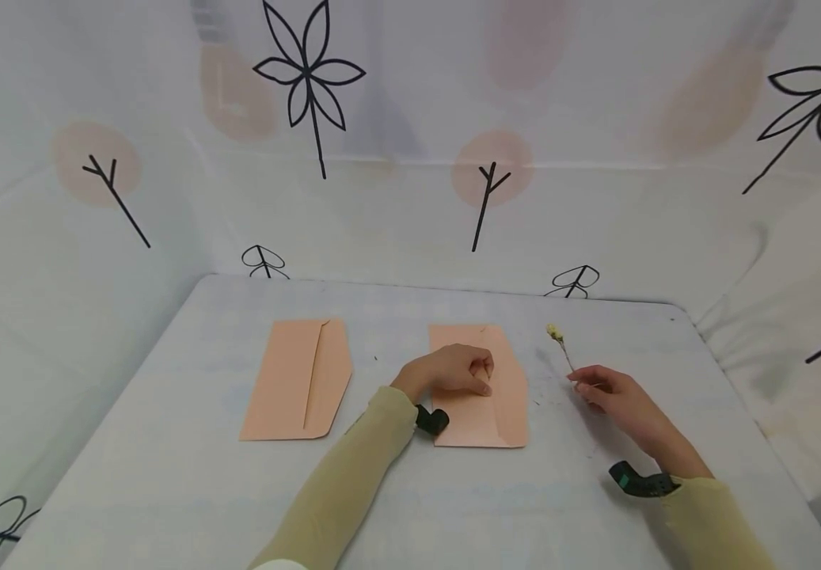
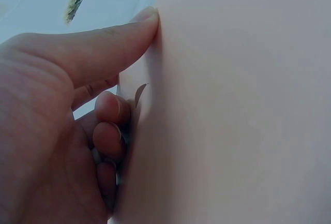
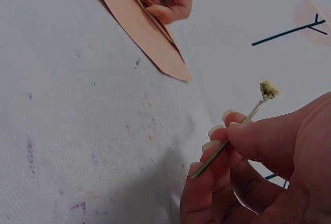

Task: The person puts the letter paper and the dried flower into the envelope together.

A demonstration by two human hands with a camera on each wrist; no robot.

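Observation:
My left hand [image 1: 450, 369] bends over the right-hand peach envelope [image 1: 463, 421] and pinches the edge of its pocket. In the left wrist view the thumb [image 2: 111, 48] lies along that paper edge, with curled fingers [image 2: 109, 140] beside it. The pocket edge stands a little away from the pointed flap [image 3: 170, 69] in the right wrist view. To the right, my right hand [image 1: 620, 402] holds a small dried yellow flower [image 1: 555, 332] above the table. Its thin stem [image 3: 220, 149] is pinched between thumb and fingers, and the head points away from the hand.
A second peach envelope [image 1: 282, 380] lies flat at the left, its flap unfolded to the right. Both rest on a white table [image 1: 189, 491] marked with small colour specks. A white cloth [image 1: 396, 222] printed with plants hangs behind it.

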